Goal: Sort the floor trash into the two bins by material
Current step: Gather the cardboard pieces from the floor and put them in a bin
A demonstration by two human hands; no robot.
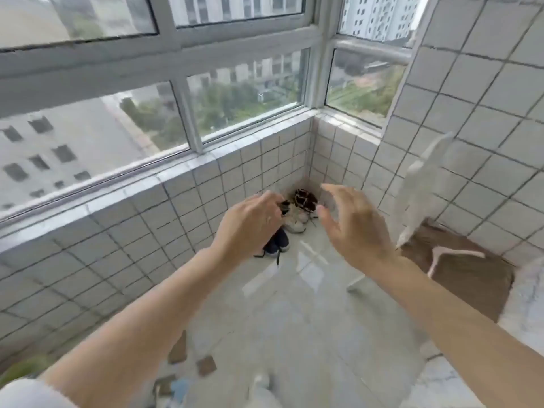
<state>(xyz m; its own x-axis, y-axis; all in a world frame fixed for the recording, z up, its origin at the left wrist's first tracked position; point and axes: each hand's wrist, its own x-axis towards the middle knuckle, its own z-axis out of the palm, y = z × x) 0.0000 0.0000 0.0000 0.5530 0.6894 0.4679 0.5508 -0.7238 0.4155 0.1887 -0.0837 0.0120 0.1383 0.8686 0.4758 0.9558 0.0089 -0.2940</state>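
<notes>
My left hand (250, 222) is held out over the floor with its back toward me and its fingers curled down; the palm is hidden, so I cannot tell whether it holds anything. My right hand (350, 222) hovers beside it, open with fingers spread and nothing in it. Low in the view, near my feet, lie blurred bits of trash: two brown scraps (178, 347) (206, 365), a blue piece (179, 388) and a white piece (260, 381). No bin is in view.
This is a tiled balcony corner under windows. In the corner sit dark blue shoes (278, 244), pale shoes (295, 220) and a black patterned item (306, 200). A white cloth (418, 195) hangs at right above a brown mat (459, 275) with a white hanger (453, 254).
</notes>
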